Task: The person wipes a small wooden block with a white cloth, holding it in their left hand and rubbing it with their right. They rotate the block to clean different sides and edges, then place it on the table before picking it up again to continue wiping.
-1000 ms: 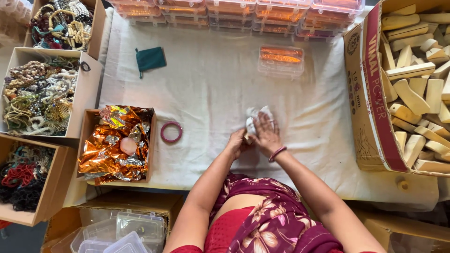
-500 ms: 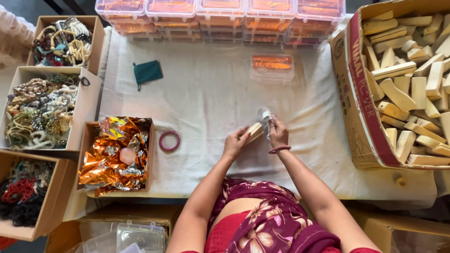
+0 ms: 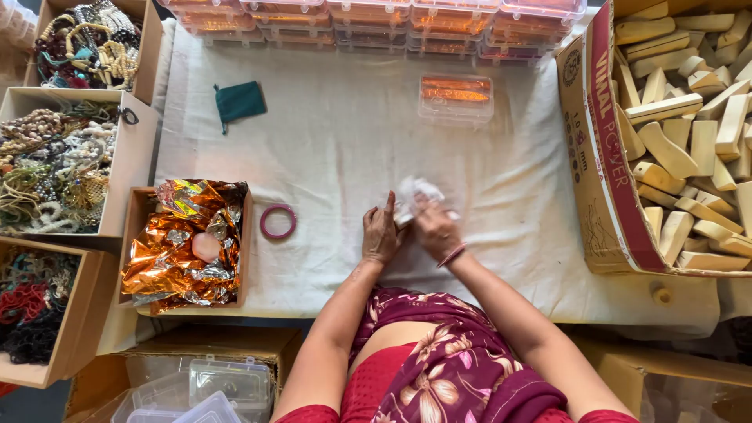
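While both hands' fingers point(image 3: 389, 210) pinch the small crumpled clear plastic wrapper point(image 3: 413, 193) against the white cloth-covered table point(image 3: 329, 149), its thin film could tear or slip free between them.

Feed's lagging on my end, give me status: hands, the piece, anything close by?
Left hand and right hand together on white wrapped piece, on the cloth. Pink bangle left of them, apart. Clear box beyond, untouched.

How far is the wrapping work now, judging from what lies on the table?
Done: one clear lidded box with orange contents sits on the white cloth, and more filled boxes are stacked at the far edge. In hand: left hand and right hand hold a small piece in clear wrap. Left: many pale wooden blocks fill the carton.
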